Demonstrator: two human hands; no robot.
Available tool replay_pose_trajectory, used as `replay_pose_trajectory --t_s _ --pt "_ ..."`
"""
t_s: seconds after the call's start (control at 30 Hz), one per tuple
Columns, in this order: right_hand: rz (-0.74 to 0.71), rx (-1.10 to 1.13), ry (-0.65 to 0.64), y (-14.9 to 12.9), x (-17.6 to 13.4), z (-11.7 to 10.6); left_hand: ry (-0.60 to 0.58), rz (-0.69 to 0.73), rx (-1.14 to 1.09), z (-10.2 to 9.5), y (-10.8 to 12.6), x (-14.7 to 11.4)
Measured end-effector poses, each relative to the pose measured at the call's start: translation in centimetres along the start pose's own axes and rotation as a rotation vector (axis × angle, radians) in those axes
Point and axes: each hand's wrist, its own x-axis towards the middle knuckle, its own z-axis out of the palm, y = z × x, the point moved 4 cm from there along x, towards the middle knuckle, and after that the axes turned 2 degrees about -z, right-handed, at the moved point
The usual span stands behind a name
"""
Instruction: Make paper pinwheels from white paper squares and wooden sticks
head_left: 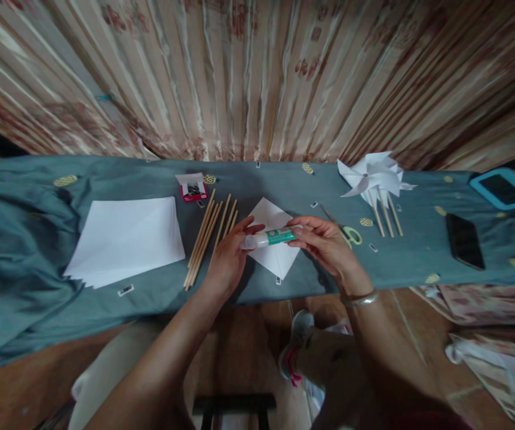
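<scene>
A glue stick (278, 236) with a green label and a clear cap lies level between my two hands. My left hand (232, 254) has its fingers round the capped end. The other end is pinched between the thumb and fingers of my right hand (322, 242). Directly below, a square of white paper (279, 263) rests cornerwise on the cloth, partly covered by the hands and the glue stick. Several wooden sticks (202, 245) lie just left of my left hand. Beside my right hand are scissors (351, 235) with pale green handles.
A stack of white paper (127, 239) is at the left on the cloth-covered table (248, 292). A small red box (193, 190) of dark pieces stands behind the sticks. To the right are paper pinwheels (374, 174), a phone (464, 241) and a blue-framed tablet (505, 188).
</scene>
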Motion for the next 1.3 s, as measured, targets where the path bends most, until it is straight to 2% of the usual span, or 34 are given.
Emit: replay_pose_trajectory --t_s 0.43,0.67,0.9,1.03,1.17,1.3 --pt "-0.083 -0.144 -0.022 0.2 -0.1 0.4 0.049 0.038 -0.041 -0.5 0.0 0.1" --pt "-0.040 -0.103 -0.056 1.0 -0.2 0.9 0.133 0.117 -0.041 -1.8 0.6 0.5" --pt "-0.003 -0.062 -0.070 1.4 -0.3 1.5 0.128 0.144 0.052 -2.3 1.2 0.1" --pt "0.063 0.003 -0.120 2.1 -0.6 2.6 0.120 0.140 -0.060 -2.6 1.9 0.0" --pt "0.114 0.073 -0.189 2.5 -1.1 4.6 0.126 0.135 -0.179 -2.7 2.8 -0.2" --pt "0.139 0.149 -0.203 3.1 -1.7 6.6 0.150 0.091 -0.217 -2.7 2.9 -0.5"
